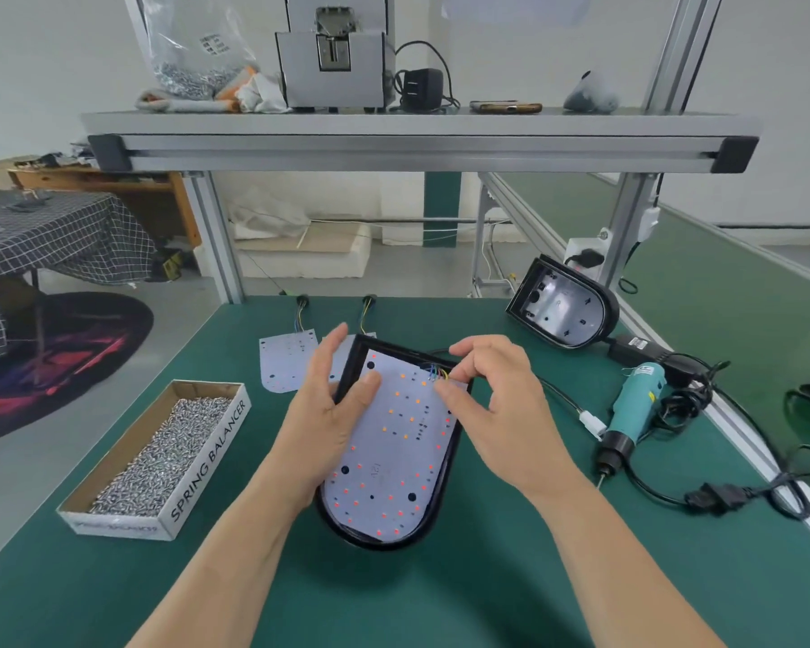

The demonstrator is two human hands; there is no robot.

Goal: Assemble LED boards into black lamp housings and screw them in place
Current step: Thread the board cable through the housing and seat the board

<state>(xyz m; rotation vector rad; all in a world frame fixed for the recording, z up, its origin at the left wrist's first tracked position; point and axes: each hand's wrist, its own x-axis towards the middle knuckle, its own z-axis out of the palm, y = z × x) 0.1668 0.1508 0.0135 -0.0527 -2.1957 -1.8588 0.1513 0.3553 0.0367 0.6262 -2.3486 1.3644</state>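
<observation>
A black lamp housing (pixel 445 477) lies on the green table in front of me, with a white LED board (pixel 394 441) sitting inside it. My left hand (pixel 330 404) holds the housing's left rim, thumb pressing on the board. My right hand (pixel 496 404) pinches the board's upper right edge beside the coloured wires (pixel 436 371). Two spare LED boards (pixel 284 362) with wire leads lie behind my left hand. An empty black housing (pixel 564 304) stands tilted at the back right. A teal electric screwdriver (pixel 632 409) lies to the right.
A cardboard box (pixel 209 453) full of several small screws sits at the left. Black cables (pixel 702 495) and a plug trail along the right edge. An aluminium shelf (pixel 417 133) overhead carries a screw feeder, a screw bag and an adapter.
</observation>
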